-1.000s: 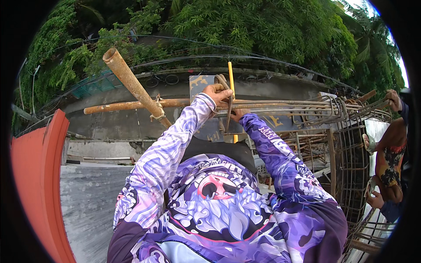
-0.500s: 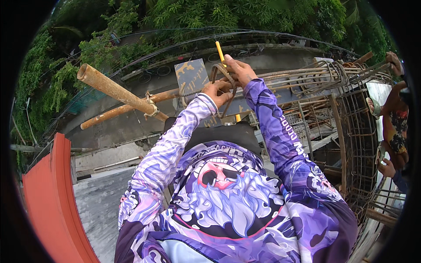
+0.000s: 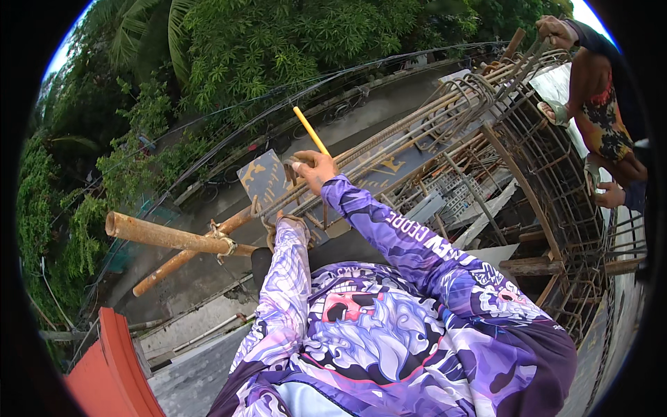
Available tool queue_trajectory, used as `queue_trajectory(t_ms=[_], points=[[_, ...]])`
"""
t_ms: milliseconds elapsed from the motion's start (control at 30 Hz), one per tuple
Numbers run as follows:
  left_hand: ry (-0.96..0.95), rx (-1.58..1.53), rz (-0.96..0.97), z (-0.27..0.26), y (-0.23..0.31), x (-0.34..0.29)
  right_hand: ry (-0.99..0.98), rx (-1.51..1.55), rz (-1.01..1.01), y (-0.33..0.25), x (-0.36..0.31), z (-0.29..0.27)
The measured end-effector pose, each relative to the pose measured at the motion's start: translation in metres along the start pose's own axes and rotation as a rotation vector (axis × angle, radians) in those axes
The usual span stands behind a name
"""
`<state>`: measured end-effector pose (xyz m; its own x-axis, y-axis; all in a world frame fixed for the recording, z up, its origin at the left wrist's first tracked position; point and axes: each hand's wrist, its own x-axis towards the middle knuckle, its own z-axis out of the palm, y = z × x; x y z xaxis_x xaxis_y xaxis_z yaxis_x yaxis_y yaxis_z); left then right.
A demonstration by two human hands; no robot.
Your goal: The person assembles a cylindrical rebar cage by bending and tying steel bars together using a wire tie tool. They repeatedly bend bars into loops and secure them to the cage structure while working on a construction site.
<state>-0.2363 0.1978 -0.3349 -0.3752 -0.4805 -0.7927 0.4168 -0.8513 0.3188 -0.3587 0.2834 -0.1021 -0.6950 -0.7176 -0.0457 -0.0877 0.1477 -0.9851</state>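
Observation:
A bundle of long ribbed steel bars point(image 3: 389, 142) runs from the far right toward the middle, with bent rebar stirrups about it. My right hand point(image 3: 318, 171) is over the near end of this bundle, its thumb and fingers bent round a rusty stirrup point(image 3: 290, 174). Lower and to the left, my left hand point(image 3: 290, 224) reaches down beside the bars, by the bundle's lower side. Its fingers are largely hidden, so their grip does not show. A yellow tube point(image 3: 311, 131) sticks up just beyond my right hand.
Rusty pipes point(image 3: 167, 234) cross at the left, tied together. A dark printed board point(image 3: 260, 176) lies under the bars. At the right rise a rebar cage point(image 3: 556, 167) and a wooden post point(image 3: 517, 181); another person point(image 3: 603, 104) is there. A road point(image 3: 208, 208) lies far below, with wires above.
The view has turned, and the bars now slant up to the right. My left hand has gone down, away from my right hand. The stirrup that stood between both hands has tipped left.

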Motion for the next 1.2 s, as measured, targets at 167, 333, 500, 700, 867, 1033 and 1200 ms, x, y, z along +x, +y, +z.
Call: queue_trajectory(t_ms=[167,333,500,700,867,1033,1200], points=[[-0.511,0.056,-0.418,-0.028,0.022,0.053,0.101,-0.123,0.116,-0.025,0.004,-0.015],[-0.893,0.22,-0.74,-0.052,0.053,0.094,0.269,-0.114,0.184,-0.001,0.043,-0.076],[-1.06,0.246,-0.629,-0.058,0.05,0.091,0.402,-0.218,0.058,-0.007,0.082,-0.166],[-0.819,0.139,-0.548,-0.057,0.052,0.086,0.638,-0.628,0.075,-0.026,0.117,-0.275],[-1.07,0.062,-0.668,-0.033,0.027,0.01,1.145,-0.843,-0.126,-0.055,0.054,-0.346],[-0.878,0.077,-0.423,-0.073,0.04,0.071,1.562,-0.578,-0.599,-0.094,-0.011,-0.375],[-0.037,-0.027,-0.409,-0.038,0.042,0.046,1.183,-0.196,-0.501,-0.08,0.021,-0.476]])
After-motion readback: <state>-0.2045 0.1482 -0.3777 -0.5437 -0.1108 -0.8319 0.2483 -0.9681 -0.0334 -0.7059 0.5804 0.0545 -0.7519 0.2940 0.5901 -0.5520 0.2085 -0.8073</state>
